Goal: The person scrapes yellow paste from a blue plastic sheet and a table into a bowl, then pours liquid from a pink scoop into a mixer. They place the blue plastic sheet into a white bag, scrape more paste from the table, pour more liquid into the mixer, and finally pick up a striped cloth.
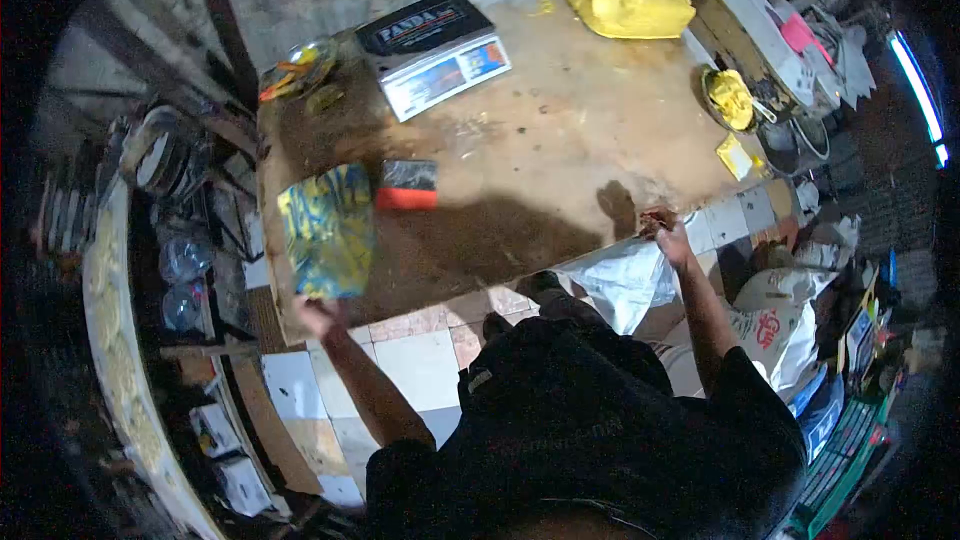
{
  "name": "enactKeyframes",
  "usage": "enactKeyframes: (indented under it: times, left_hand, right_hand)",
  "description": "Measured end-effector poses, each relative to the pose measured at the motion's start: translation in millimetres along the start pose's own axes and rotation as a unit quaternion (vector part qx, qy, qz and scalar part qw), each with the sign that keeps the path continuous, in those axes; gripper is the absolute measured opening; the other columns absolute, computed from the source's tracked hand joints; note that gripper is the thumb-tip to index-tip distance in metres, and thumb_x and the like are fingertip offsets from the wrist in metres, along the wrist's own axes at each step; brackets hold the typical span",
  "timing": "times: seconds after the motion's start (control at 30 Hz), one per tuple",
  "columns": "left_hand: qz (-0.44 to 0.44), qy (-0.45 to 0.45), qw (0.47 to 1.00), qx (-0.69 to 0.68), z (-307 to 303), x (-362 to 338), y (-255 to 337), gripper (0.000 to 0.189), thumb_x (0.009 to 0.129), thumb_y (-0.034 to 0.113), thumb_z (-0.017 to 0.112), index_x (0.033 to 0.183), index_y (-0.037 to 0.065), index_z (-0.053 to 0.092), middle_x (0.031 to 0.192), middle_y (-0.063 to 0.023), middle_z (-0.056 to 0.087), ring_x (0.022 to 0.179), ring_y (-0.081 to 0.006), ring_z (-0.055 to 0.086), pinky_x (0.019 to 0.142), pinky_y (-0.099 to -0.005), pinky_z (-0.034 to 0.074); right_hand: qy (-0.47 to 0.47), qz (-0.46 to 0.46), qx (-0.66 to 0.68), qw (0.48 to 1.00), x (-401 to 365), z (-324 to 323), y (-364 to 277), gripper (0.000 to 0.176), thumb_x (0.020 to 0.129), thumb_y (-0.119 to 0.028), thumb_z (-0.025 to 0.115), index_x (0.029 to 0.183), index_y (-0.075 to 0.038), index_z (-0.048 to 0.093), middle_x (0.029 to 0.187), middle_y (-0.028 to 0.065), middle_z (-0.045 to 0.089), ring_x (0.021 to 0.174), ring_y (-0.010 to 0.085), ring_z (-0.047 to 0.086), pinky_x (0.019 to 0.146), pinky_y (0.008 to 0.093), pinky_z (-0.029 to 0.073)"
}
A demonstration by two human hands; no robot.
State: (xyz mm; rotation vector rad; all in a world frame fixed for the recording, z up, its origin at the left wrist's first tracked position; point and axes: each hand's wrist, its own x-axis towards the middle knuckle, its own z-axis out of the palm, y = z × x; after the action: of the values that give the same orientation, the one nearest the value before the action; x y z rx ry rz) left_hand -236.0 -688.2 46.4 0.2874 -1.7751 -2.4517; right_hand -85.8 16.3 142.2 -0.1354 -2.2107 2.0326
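Observation:
My left hand (320, 318) is at the near left corner of the table, its fingers closed at the lower edge of a blue-and-yellow patterned cloth (328, 228). The cloth spreads away from the hand over the left part of the table. Just right of it lies a red-and-black block (408, 186). My right hand (664, 228) is at the table's near edge on the right, fingers closed around something small and dark reddish that I cannot make out. A white plastic sack (625, 290) hangs directly below that hand.
On the wooden table (560, 130) stand a black-and-white PANDA box (435, 50), a big yellow bundle (630, 2), a bowl of yellow paste (730, 100) and a dish with orange-handled items (298, 70). Shelves (190, 280) flank the left; white sacks (785, 325) stand right.

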Motion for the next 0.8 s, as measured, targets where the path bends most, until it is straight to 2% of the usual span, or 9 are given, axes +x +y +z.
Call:
enactKeyframes:
  times: [0.03, 0.1, 0.17, 0.2, 0.23, 0.33, 0.43, 0.63, 0.8]
  left_hand:
    - [-0.173, 0.003, 0.917, -0.360, -4, 4, 26, 0.029, 0.062, 0.021, 0.053, 0.084, 0.003, 0.051, 0.071, -0.0038, 0.054, 0.059, -0.0154, 0.053, 0.048, -0.0244, 0.046]
    - [-0.011, 0.174, 0.930, -0.324, 112, -27, 120, 0.029, 0.064, 0.021, 0.052, 0.086, 0.003, 0.051, 0.082, -0.0070, 0.055, 0.076, -0.0203, 0.053, 0.069, -0.0309, 0.046]
    - [0.033, -0.015, 0.927, -0.373, 73, 1, 130, 0.037, 0.066, 0.021, 0.053, 0.096, 0.000, 0.050, 0.095, -0.0107, 0.053, 0.089, -0.0239, 0.050, 0.079, -0.0358, 0.042]
    - [0.078, 0.142, 0.946, -0.280, 95, 4, 154, 0.042, 0.066, 0.020, 0.055, 0.100, -0.001, 0.047, 0.100, -0.0117, 0.052, 0.090, -0.0241, 0.050, 0.079, -0.0362, 0.042]
    - [0.056, 0.031, 0.948, -0.311, 132, -5, 183, 0.043, 0.066, 0.018, 0.055, 0.103, -0.002, 0.046, 0.103, -0.0129, 0.051, 0.091, -0.0243, 0.049, 0.080, -0.0358, 0.042]
    - [0.170, 0.129, 0.963, -0.163, 121, 30, 193, 0.040, 0.066, 0.017, 0.055, 0.100, -0.003, 0.048, 0.101, -0.0137, 0.052, 0.091, -0.0234, 0.050, 0.080, -0.0349, 0.041]
    - [0.133, 0.114, 0.951, -0.254, 213, 8, 223, 0.033, 0.067, 0.015, 0.055, 0.096, -0.001, 0.050, 0.099, -0.0133, 0.053, 0.087, -0.0227, 0.051, 0.077, -0.0344, 0.043]
    - [0.253, 0.181, 0.950, 0.015, 422, -26, 205, 0.035, 0.070, 0.015, 0.057, 0.099, -0.003, 0.047, 0.099, -0.0138, 0.052, 0.085, -0.0237, 0.051, 0.076, -0.0348, 0.045]
    - [0.279, 0.166, 0.942, 0.081, 540, -31, 172, 0.039, 0.070, 0.015, 0.061, 0.102, -0.002, 0.047, 0.101, -0.0145, 0.050, 0.089, -0.0255, 0.049, 0.078, -0.0369, 0.040]
  right_hand:
    - [0.010, 0.000, 0.001, 1.000, 2, -6, -3, 0.044, 0.073, -0.036, 0.058, 0.097, -0.001, 0.048, 0.087, 0.0067, 0.054, 0.072, 0.0153, 0.055, 0.062, 0.0270, 0.046]
    - [-0.004, 0.012, -0.022, 1.000, 15, -23, -4, 0.044, 0.074, -0.037, 0.057, 0.097, -0.001, 0.049, 0.086, 0.0069, 0.054, 0.071, 0.0149, 0.055, 0.061, 0.0255, 0.046]
    - [0.068, 0.050, -0.009, 0.996, 28, -35, 10, 0.036, 0.075, -0.031, 0.057, 0.094, -0.001, 0.050, 0.085, 0.0067, 0.054, 0.072, 0.0141, 0.055, 0.061, 0.0238, 0.045]
    - [0.103, 0.122, -0.024, 0.987, 39, -49, 14, 0.032, 0.076, -0.027, 0.057, 0.092, -0.001, 0.051, 0.085, 0.0064, 0.054, 0.072, 0.0135, 0.055, 0.060, 0.0237, 0.045]
    - [0.102, -0.121, -0.223, 0.962, 58, -76, 34, 0.020, 0.076, -0.017, 0.055, 0.086, -0.001, 0.053, 0.080, 0.0059, 0.055, 0.071, 0.0124, 0.054, 0.058, 0.0238, 0.045]
    - [0.216, 0.013, -0.195, 0.957, 83, -142, 25, 0.017, 0.069, -0.013, 0.053, 0.082, -0.002, 0.056, 0.071, 0.0084, 0.057, 0.064, 0.0165, 0.055, 0.055, 0.0272, 0.044]
    - [0.327, -0.017, -0.537, 0.777, 85, -260, 70, 0.024, 0.068, -0.025, 0.056, 0.079, -0.004, 0.060, 0.068, 0.0119, 0.060, 0.059, 0.0218, 0.057, 0.054, 0.0318, 0.045]
    - [0.398, 0.384, -0.412, 0.724, 62, -394, 70, 0.037, 0.072, -0.040, 0.049, 0.067, -0.005, 0.060, 0.058, 0.0107, 0.058, 0.058, 0.0250, 0.058, 0.058, 0.0348, 0.046]
    - [0.469, 0.249, -0.322, 0.783, 67, -410, 142, 0.027, 0.073, -0.031, 0.053, 0.069, -0.005, 0.061, 0.069, 0.0092, 0.059, 0.057, 0.0197, 0.056, 0.049, 0.0316, 0.042]
